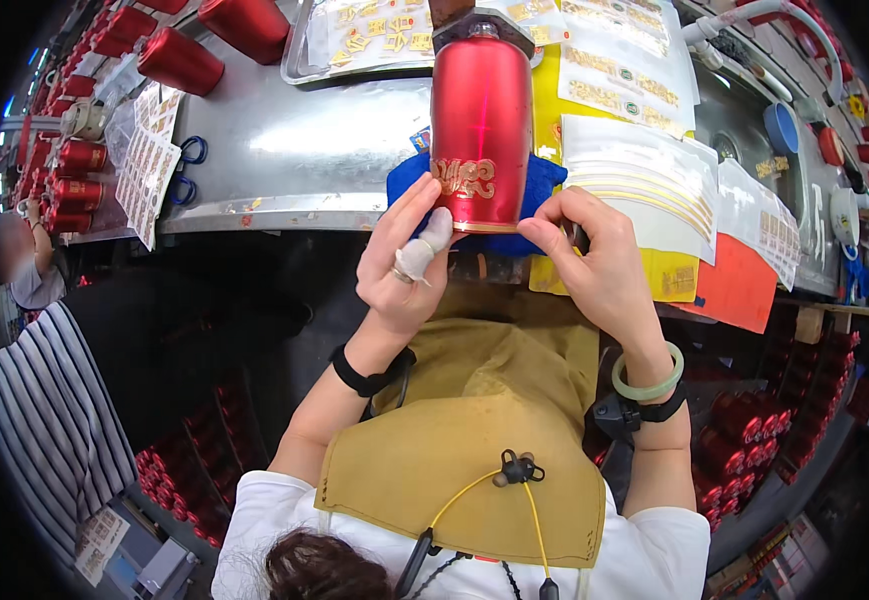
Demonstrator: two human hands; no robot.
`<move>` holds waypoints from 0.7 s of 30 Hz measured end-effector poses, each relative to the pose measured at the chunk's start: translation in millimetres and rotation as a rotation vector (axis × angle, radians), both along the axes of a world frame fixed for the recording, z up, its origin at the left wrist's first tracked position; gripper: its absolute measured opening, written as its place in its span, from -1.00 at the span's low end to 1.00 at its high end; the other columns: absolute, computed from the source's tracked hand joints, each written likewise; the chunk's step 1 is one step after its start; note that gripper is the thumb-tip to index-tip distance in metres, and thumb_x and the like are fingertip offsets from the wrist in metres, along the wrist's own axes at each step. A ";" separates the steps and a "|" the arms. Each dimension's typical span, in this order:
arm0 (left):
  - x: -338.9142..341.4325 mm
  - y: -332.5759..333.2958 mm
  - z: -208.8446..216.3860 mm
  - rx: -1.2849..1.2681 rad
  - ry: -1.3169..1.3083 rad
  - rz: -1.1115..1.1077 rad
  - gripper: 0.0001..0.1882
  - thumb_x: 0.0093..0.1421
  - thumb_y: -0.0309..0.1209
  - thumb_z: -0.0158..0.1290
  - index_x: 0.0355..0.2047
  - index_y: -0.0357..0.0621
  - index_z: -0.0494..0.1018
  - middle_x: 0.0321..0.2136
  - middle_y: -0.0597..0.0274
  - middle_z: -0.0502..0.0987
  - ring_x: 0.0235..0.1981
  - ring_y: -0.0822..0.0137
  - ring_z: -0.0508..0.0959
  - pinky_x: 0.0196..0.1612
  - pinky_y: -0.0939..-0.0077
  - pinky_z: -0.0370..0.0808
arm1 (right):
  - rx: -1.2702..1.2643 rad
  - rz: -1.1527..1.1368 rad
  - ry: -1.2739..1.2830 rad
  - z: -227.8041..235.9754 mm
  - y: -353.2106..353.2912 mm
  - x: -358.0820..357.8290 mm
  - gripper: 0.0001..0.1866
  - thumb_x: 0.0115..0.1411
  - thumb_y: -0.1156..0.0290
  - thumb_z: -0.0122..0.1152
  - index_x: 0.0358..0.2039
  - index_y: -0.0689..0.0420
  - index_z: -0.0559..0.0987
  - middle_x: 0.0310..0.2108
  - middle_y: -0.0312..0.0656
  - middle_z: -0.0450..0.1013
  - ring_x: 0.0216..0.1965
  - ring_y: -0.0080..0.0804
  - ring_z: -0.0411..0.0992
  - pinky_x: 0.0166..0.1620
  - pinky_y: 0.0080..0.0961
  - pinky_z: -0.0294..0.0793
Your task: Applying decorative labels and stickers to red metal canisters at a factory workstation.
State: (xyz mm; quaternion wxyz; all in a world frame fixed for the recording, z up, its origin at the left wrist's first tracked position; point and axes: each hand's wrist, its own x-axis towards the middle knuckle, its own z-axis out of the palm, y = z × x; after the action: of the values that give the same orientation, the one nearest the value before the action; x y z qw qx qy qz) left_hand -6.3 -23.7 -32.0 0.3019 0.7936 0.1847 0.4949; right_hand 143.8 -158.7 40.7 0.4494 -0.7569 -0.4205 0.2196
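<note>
As a red bottle lies over blue cloth at upper centre frame, the left hand rests extended fingers against it; the right hand curls at its base, any pinch unclear.

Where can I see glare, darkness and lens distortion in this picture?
Head view: white glare on the metal table; a softer shine on the red bottle; deep shadow in the space below the table at left; things near the curved black rim look tilted and squeezed.
</note>
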 end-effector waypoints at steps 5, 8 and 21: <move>3.5 -9.4 6.9 0.324 0.082 0.035 -0.77 0.09 -0.60 0.33 -0.23 -0.08 0.72 0.15 0.07 0.52 0.19 0.00 0.46 0.17 0.20 0.50 | -0.053 -0.045 0.069 0.3 -3.9 1.8 -0.78 0.24 0.38 0.37 -0.40 0.28 0.57 -0.50 -0.12 0.44 -0.49 -0.32 0.37 -0.36 -0.41 0.37; 9.0 -2.6 13.2 0.261 0.050 -0.096 -0.76 0.06 -0.62 0.35 -0.23 -0.11 0.71 -0.02 0.11 0.62 0.05 0.02 0.59 0.01 0.30 0.61 | -0.044 -0.054 0.061 -3.6 -5.4 2.3 -0.77 0.23 0.38 0.38 -0.39 0.28 0.57 -0.50 -0.12 0.43 -0.50 -0.33 0.37 -0.36 -0.41 0.37; 8.4 -11.7 15.2 0.282 0.074 0.038 -0.74 0.09 -0.60 0.33 -0.18 -0.09 0.71 0.05 0.09 0.57 0.10 0.01 0.53 0.05 0.24 0.57 | -0.011 -0.033 0.047 -5.6 -2.7 0.1 -0.78 0.22 0.39 0.38 -0.39 0.27 0.56 -0.49 -0.13 0.44 -0.49 -0.32 0.39 -0.36 -0.41 0.39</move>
State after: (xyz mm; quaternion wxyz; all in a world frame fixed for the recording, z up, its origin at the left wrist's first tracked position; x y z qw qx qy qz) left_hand 2.1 -35.4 -16.7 0.1710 0.8422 0.1393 0.4919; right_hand 143.9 -161.4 35.1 0.4586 -0.7608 -0.3961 0.2323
